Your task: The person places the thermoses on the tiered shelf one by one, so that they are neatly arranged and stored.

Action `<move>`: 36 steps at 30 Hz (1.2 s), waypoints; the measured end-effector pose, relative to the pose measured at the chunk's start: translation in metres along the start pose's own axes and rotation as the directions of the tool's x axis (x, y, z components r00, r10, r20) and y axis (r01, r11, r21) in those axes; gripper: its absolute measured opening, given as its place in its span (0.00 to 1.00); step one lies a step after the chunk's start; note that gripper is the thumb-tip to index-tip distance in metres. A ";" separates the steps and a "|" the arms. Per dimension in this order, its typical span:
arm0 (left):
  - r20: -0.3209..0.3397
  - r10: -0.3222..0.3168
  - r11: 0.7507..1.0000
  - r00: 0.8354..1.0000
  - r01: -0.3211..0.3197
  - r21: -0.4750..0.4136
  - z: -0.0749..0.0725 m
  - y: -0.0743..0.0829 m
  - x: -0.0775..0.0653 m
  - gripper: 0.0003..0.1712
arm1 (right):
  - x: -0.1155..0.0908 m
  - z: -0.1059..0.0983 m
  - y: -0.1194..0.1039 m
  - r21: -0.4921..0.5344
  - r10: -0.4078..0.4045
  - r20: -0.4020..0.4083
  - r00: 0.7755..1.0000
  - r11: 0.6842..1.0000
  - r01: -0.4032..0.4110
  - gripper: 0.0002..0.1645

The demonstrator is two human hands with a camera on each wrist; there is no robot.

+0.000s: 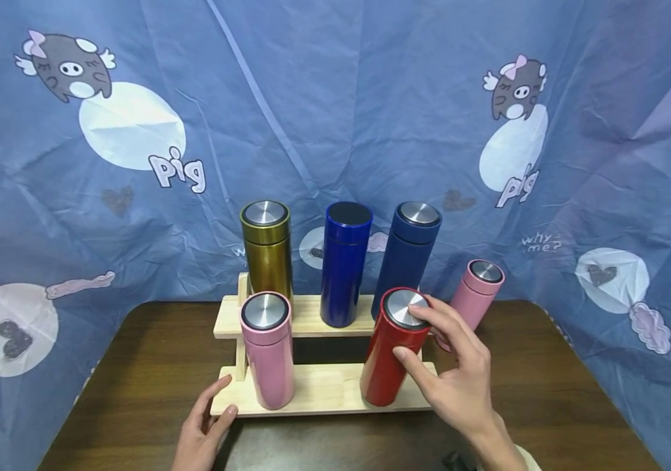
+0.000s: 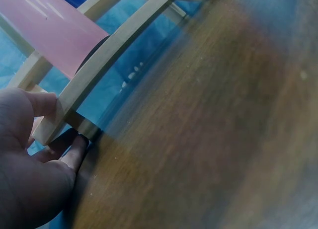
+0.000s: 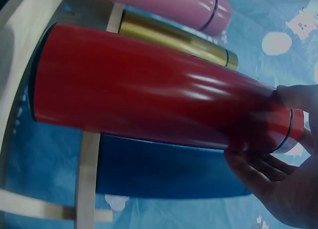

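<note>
My right hand [image 1: 459, 373] grips a red thermos [image 1: 387, 366] near its top, with the thumb on its side and a finger on its silver lid. The red thermos stands slightly tilted over the right part of the lower shelf [image 1: 324, 386] of a wooden rack. My left hand [image 1: 203, 425] holds the left end of that shelf; in the left wrist view, its fingers [image 2: 44, 104] lie above and below the board. A pink thermos [image 1: 271, 366] stands upright on the lower shelf, near the left hand.
On the upper shelf [image 1: 306, 314] are a gold thermos [image 1: 269, 261], a bright blue thermos [image 1: 344, 275] and a dark blue thermos [image 1: 409, 255]. Another pink thermos [image 1: 473, 297] stands behind my right hand. A blue patterned cloth [image 1: 335, 98] hangs behind the brown table [image 1: 147, 386].
</note>
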State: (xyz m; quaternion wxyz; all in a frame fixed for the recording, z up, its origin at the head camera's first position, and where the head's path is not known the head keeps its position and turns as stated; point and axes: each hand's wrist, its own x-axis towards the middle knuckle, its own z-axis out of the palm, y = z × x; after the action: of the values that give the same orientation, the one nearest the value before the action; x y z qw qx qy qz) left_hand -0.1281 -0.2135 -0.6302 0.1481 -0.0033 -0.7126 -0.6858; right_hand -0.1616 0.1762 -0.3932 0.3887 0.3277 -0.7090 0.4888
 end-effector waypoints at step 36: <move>0.005 -0.003 1.000 1.000 0.003 0.001 -0.002 -0.005 0.001 0.30 | -0.015 0.058 0.003 0.051 -0.029 0.071 0.997 0.998 0.025 0.28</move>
State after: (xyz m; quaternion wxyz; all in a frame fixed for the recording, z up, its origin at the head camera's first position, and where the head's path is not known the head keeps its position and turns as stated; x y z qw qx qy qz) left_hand -0.1297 -0.2160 -0.6348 0.1453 -0.0040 -0.7132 -0.6857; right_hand -0.1706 0.1238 -0.4205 0.3612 0.3644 -0.7055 0.4890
